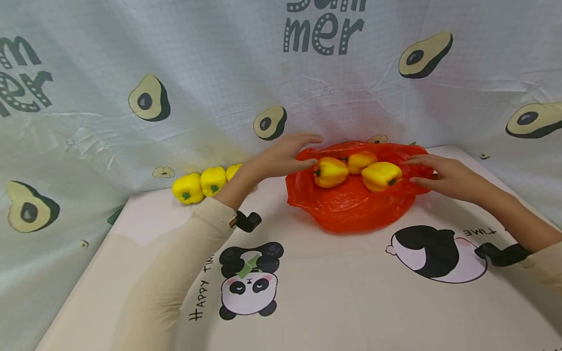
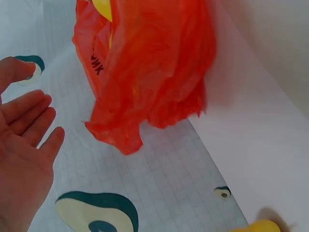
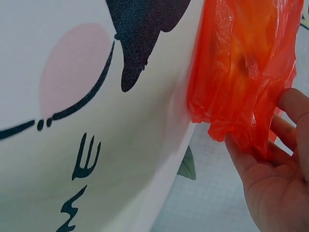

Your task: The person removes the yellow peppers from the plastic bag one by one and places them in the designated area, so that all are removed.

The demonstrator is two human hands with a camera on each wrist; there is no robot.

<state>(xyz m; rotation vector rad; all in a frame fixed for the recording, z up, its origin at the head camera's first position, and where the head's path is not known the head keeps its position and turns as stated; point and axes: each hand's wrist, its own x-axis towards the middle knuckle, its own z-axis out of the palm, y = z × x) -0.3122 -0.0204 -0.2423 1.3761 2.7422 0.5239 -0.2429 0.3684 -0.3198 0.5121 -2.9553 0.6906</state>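
Observation:
A crumpled red plastic bag (image 1: 351, 212) stands on the table with its mouth spread. Inside its mouth three yellow bell peppers show: one on the left (image 1: 330, 172), one behind (image 1: 362, 162) and one on the right (image 1: 381, 176). My left hand (image 1: 287, 155) is over the bag's left rim, fingers extended; the left wrist view shows its palm with nothing in it. At the opposite side, my right hand (image 1: 448, 176) touches the bag's right edge, thumb and fingers spread apart. Red plastic lies against its fingers (image 3: 285, 130) in the right wrist view.
More yellow peppers (image 1: 187, 188) stand in a row at the table's back left, partly behind my left forearm. The table cover (image 1: 325, 302) has printed pandas. A pale curtain (image 1: 210, 73) with avocado prints hangs right behind the table's back edge.

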